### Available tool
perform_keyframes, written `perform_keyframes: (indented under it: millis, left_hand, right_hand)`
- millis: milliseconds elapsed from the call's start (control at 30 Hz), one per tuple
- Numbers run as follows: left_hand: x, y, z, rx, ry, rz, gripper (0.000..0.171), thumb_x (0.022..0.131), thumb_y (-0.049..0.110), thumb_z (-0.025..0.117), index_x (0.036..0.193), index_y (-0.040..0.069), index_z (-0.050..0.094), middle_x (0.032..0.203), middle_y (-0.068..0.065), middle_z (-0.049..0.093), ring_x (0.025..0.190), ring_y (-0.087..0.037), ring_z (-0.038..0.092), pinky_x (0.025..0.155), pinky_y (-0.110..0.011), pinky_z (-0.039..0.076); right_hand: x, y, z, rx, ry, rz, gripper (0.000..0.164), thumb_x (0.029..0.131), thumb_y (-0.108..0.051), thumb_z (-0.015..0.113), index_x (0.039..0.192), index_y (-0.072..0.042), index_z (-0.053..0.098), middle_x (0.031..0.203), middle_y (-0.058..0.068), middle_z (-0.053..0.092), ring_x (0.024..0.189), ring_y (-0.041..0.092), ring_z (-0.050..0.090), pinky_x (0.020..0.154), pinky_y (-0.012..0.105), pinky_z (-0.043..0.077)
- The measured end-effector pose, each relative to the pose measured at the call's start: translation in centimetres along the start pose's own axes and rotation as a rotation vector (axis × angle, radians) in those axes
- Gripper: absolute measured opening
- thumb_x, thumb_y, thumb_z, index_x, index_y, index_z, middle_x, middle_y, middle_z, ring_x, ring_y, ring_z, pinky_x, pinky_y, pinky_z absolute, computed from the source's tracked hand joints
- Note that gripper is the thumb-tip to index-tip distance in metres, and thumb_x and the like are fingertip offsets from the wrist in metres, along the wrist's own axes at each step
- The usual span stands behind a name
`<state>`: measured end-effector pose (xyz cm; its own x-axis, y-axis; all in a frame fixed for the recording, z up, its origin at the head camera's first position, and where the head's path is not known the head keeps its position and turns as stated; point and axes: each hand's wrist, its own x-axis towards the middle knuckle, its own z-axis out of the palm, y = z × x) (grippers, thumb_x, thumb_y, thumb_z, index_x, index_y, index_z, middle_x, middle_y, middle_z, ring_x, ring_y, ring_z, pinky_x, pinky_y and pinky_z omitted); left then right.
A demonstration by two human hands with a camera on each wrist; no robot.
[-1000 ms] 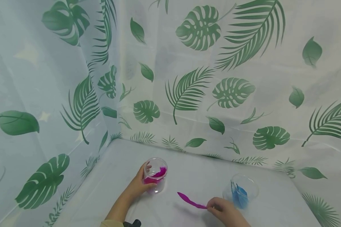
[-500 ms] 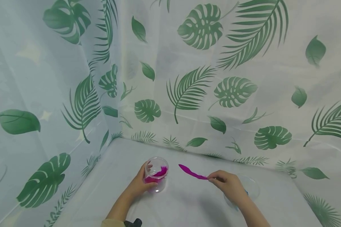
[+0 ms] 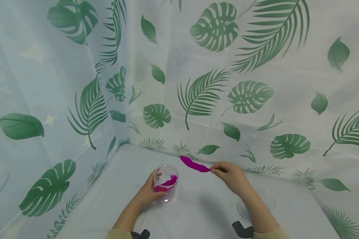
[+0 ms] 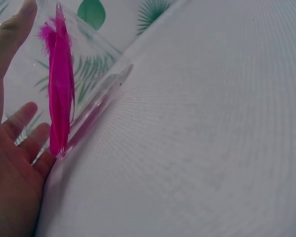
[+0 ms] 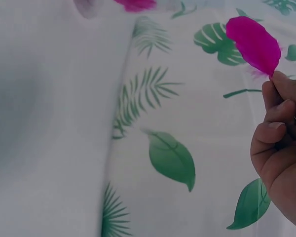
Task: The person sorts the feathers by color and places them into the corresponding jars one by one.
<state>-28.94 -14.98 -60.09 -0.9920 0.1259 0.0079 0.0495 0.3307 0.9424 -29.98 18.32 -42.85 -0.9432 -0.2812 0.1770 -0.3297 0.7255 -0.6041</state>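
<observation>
A clear plastic jar (image 3: 167,196) with magenta feathers (image 4: 61,94) inside stands on the white table. My left hand (image 3: 148,192) grips it from the left, fingers behind and thumb in front. Between thumb and forefinger my right hand (image 3: 231,176) pinches a magenta feather (image 3: 194,165) by its quill end. In the right wrist view the feather (image 5: 256,44) points away from the fingertips. It is held up in the air, to the right of the jar and higher than its rim.
A second clear container (image 3: 266,199) stands at the right of the table, partly hidden by my right forearm. Leaf-printed sheets (image 3: 197,132) rise behind and at the left of the white table (image 3: 107,199).
My right hand has lifted the feather up and away from the table and then slightly left, toward the jar. My left hand keeps its hold on the jar in the same place.
</observation>
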Motion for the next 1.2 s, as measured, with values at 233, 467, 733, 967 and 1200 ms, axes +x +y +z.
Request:
perform_keyframes:
  millis: [233,467,733,967,1200]
  left_hand:
    - [0.0,0.1,0.0,-0.017,-0.007,0.013,0.104,0.075,0.038,0.085,0.154,0.036,0.019,0.155,0.003,0.039,0.148,-0.035,0.030,0.115,-0.067,0.025]
    - [0.0,-0.1,0.0,-0.014,0.000,0.015,0.104,0.074,0.039,0.086,0.154,0.039,0.019,0.155,0.002,0.040,0.148,-0.036,0.031,0.114,-0.068,0.025]
    - [0.1,-0.3,0.0,0.000,0.003,-0.006,0.106,0.072,0.045,0.086,0.154,0.037,0.019,0.157,-0.002,0.038,0.147,-0.037,0.031,0.113,-0.067,0.028]
    - [0.2,-0.4,0.0,-0.018,0.000,0.000,0.104,0.073,0.042,0.086,0.155,0.028,0.024,0.156,-0.004,0.040,0.148,-0.038,0.030,0.115,-0.069,0.022]
    - [0.1,-0.3,-0.2,-0.029,-0.014,0.026,0.104,0.074,0.042,0.085,0.154,0.037,0.020,0.156,0.004,0.039,0.149,-0.034,0.030,0.115,-0.070,0.021]
  right_hand:
    - [1.5,-1.2,1.1,0.022,-0.011,-0.010,0.006,0.091,-0.022,0.071,0.095,-0.023,0.075,0.090,-0.006,0.071,0.080,0.014,0.058,0.068,0.025,0.052]
    - [2.3,-2.9,3.0,0.009,-0.071,-0.055,0.005,0.090,-0.020,0.072,0.093,-0.022,0.075,0.089,-0.006,0.070,0.077,0.014,0.056,0.065,0.026,0.051]
    - [3.2,-4.5,5.5,-0.058,-0.103,-0.120,0.005,0.089,-0.017,0.073,0.090,-0.022,0.076,0.084,-0.012,0.067,0.075,0.008,0.058,0.065,0.023,0.052]
    - [3.9,-5.2,8.2,-0.134,-0.147,-0.215,0.005,0.090,-0.017,0.072,0.089,-0.019,0.077,0.082,-0.010,0.067,0.076,0.005,0.059,0.066,0.018,0.052]
    - [4.0,-5.6,10.0,-0.257,-0.149,-0.289,0.005,0.089,-0.012,0.072,0.091,-0.015,0.076,0.085,-0.007,0.068,0.079,0.006,0.062,0.070,0.020,0.055]
